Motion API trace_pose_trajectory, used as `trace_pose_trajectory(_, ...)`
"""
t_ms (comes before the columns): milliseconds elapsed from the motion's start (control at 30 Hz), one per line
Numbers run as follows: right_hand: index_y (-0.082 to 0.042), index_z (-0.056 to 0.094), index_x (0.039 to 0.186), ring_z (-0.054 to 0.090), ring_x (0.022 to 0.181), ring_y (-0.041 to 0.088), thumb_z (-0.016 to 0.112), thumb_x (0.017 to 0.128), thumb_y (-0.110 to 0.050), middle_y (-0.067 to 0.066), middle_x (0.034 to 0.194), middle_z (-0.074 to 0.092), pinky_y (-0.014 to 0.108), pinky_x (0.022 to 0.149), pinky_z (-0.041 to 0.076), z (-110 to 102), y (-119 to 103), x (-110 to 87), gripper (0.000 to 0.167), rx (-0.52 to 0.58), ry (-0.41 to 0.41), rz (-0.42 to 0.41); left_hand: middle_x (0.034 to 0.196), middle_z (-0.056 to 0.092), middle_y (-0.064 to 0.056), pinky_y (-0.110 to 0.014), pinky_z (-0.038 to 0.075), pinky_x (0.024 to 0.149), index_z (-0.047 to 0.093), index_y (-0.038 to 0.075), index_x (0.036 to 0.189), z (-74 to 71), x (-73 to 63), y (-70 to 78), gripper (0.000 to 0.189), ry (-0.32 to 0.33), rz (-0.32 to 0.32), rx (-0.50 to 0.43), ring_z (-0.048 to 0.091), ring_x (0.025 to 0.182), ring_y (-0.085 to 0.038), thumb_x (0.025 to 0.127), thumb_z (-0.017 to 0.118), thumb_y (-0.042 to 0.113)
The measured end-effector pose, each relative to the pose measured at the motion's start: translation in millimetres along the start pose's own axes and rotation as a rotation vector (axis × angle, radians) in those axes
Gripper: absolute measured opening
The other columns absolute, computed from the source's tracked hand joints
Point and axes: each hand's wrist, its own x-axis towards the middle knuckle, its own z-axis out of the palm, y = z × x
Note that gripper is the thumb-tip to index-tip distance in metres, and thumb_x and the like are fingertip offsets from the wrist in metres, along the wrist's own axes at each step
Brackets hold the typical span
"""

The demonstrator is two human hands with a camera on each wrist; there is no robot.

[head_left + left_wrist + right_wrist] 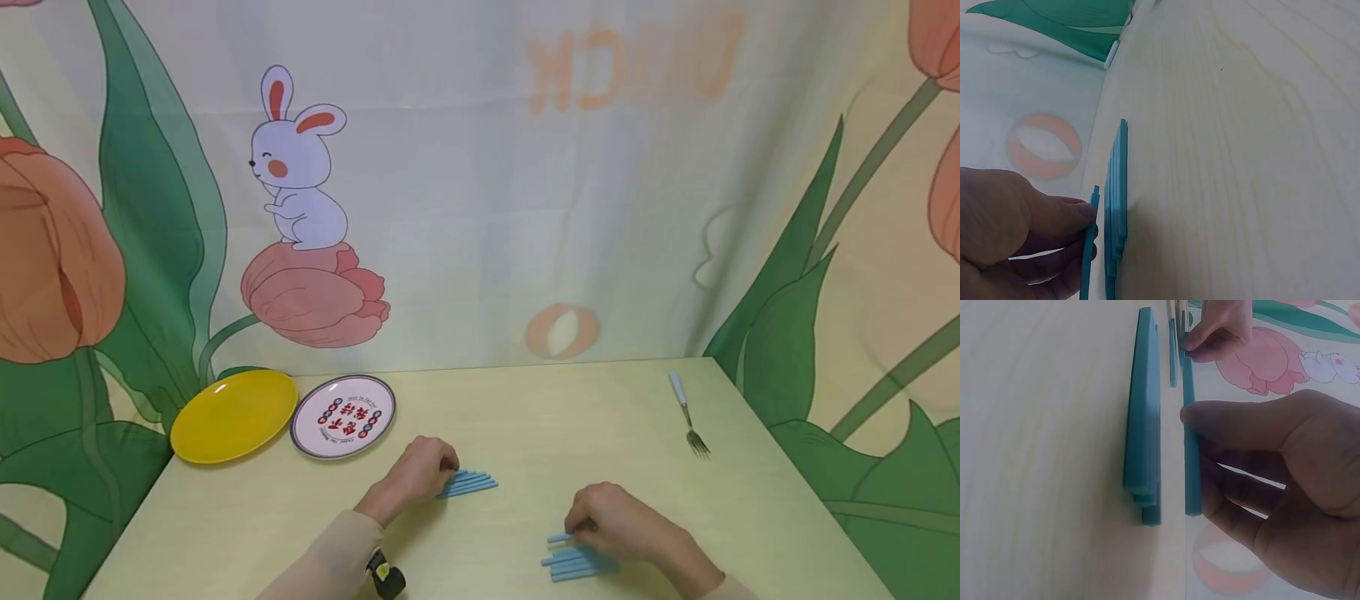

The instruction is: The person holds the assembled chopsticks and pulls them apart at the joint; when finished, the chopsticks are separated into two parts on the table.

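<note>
My left hand [420, 473] pinches a thin blue stick [1087, 250] between thumb and fingers, seen close in the left wrist view. Right beside it, several more blue sticks [472, 485] lie side by side on the table, their ends staggered. My right hand [618, 523] holds another blue stick [1192, 469], gripped between thumb and fingertips. Below that hand lies a second group of blue sticks [576, 568], partly covered by it in the head view. The right wrist view also catches the left hand [1225, 328] at the top.
At the back left of the pale wooden table [517, 417] are a yellow plate [234, 417] and a white plate [343, 417] with red characters. A fork [686, 417] with a light handle lies at the back right. Printed curtains [465, 208] hang behind the table.
</note>
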Motion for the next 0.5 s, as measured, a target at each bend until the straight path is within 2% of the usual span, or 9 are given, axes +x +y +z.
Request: trace_pose_trajectory(500,-0.017,0.078,0.084,0.060,0.076,-0.004,0.076,0.080,-0.007,-0.013,0.080,0.069,0.018,0.069,0.051,2.1,1.5,0.9,0.011,-0.032,0.005,-0.060,0.083,0.071,0.002,-0.028,0.053,0.071,0.076,0.009,0.087,1.8,3.8,-2.3,0.006,-0.018,-0.010,0.001,0.060,0.076,-0.009,0.086,0.071,0.006)
